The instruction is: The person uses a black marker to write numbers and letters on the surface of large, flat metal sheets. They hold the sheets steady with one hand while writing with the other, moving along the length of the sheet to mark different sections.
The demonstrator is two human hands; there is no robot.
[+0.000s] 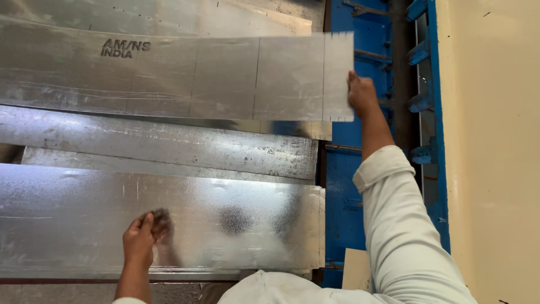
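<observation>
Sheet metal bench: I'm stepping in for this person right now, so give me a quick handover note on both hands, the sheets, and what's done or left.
Right hand: gripping the right end of the marked sheet, a long galvanised strip with scribed cross lines and small notches at that end, held above the stack.
Left hand: resting flat on the near sheet, the shiny one closest to the body.
Between them lie more plain sheets, overlapping.
The blue machine frame stands to the right of the stack.
Done: the marked sheet is scribed and notched.
Left: it is in hand, not yet set down anywhere.
</observation>
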